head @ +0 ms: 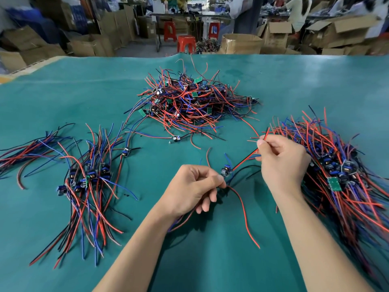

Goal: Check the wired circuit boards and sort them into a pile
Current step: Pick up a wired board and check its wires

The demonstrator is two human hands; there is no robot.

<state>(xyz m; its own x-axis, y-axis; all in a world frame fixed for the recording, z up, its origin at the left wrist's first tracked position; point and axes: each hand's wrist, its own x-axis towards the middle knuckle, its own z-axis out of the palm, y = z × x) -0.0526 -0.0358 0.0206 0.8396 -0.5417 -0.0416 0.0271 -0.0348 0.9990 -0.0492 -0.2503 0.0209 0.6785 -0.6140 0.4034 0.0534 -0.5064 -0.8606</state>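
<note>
- Now our left hand (190, 187) pinches the small board (225, 171) mid-frame.
- Our right hand (281, 161) pinches its red wire (246, 159); we should pull gently, checking joints.

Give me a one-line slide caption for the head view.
Left hand and right hand stretch one wired circuit board by its leads.

One head-worn camera looks forward and down, close above the green table mat (63, 228). Beyond the mat's far edge it also takes in the distant red stools (186, 43).
</note>
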